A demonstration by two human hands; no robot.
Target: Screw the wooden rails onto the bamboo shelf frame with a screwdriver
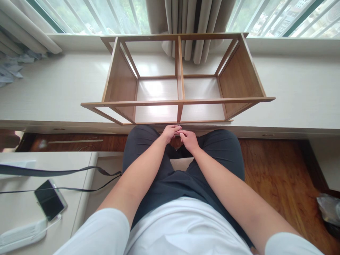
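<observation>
My left hand (171, 132) and my right hand (189, 140) meet above my lap, just in front of the ledge's near edge. Both have their fingers pinched together. A tiny thin piece (180, 125) pokes up between the fingertips, too small to name. Right beyond my hands, a brown wooden frame (159, 103) lies on the pale ledge. It has panelled ends, an upright divider (181, 71) in the middle and two open bays. Neither hand appears to touch the frame.
The ledge (297, 88) runs under the windows, with curtains (183, 28) behind the frame. On a side table to the left lie a phone (50, 199), a white power strip (23, 235) and a black strap (66, 172). A bag (329, 209) sits at the right edge.
</observation>
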